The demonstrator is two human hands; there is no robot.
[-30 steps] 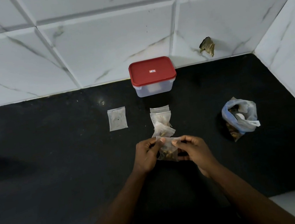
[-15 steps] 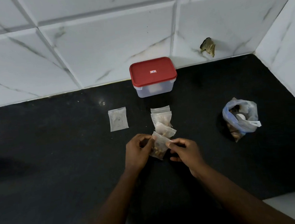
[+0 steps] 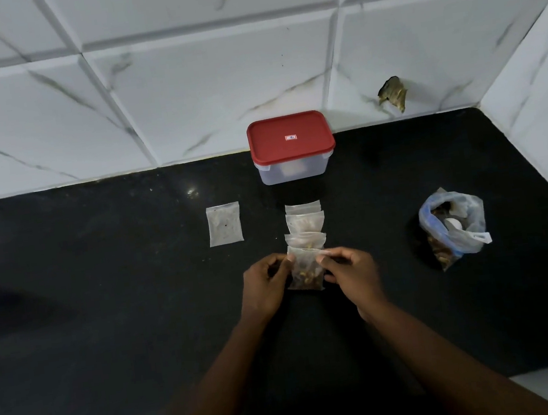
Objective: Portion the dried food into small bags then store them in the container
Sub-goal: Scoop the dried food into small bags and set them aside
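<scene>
Beyond held bag, stacked bags, lidded container

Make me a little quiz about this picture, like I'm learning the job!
1. True or false: the red lid is off the container.
2. Of the left hand and right hand, which pinches the filled small bag? A) left only B) right only C) both
3. Fill in: the big bag of dried food lies to the hands' ___.
Key: 1 false; 2 C; 3 right.
</scene>
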